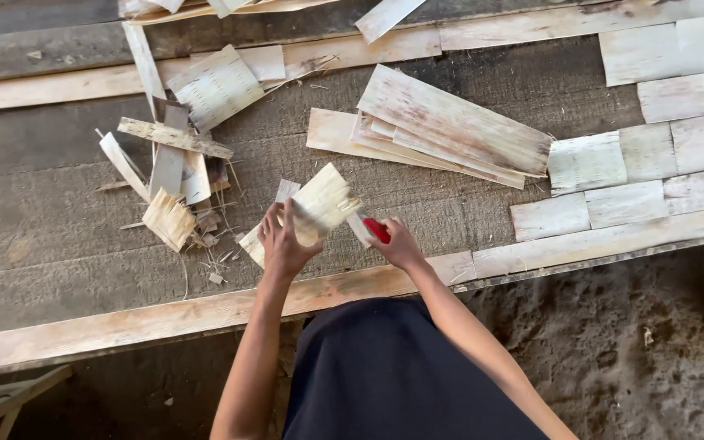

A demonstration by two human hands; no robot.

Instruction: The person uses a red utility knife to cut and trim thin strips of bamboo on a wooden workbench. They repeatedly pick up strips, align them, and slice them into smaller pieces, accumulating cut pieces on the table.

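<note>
My left hand grips a pale, thin wood veneer piece with a splintered, frayed edge, lifted just above the grey worktable. My right hand holds a red-handled cutter whose tip meets the right edge of that piece. Another small veneer scrap lies under my left hand. Both hands work close together near the table's front wooden rail.
A stack of long veneer sheets lies behind my hands. Offcuts and splinters pile at the left. Squarish veneer pieces are laid in rows at the right. Dirt floor lies below the table edge.
</note>
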